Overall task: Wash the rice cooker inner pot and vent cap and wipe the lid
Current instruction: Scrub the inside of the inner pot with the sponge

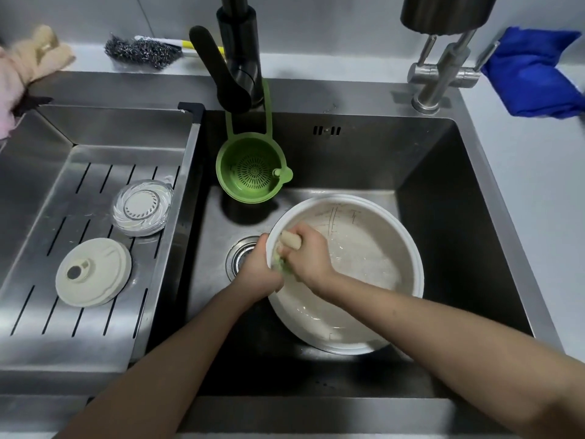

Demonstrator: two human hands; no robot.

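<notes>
One inner pot (380, 236), one sponge (291, 241) and one green strainer (253, 172) are in one sink (443, 201). There are two hands, the left hand (258, 270) and the right hand (308, 255). One drain tray (47, 217) carries two round parts, a clear disc (142, 207) and a beige cap (93, 277). There are two taps, a black tap (237, 58) and a steel tap (443, 71), plus one steel scourer (142, 52) and one blue cloth (531, 74).

Pretty dim overall, with a cool grey cast. Lit from overhead, by the look of it. Soft glare on the tray (95, 350) and on wet patches inside the pot (364, 248). Deep shadow along the sink (443, 201) walls and under the strainer (253, 172). Heavy fisheye bend toward the edges, plus softness on the blue cloth (531, 71) and the pink cloth (8, 87). Bit of motion blur on the sponge (289, 240) in the right hand (311, 258).
</notes>
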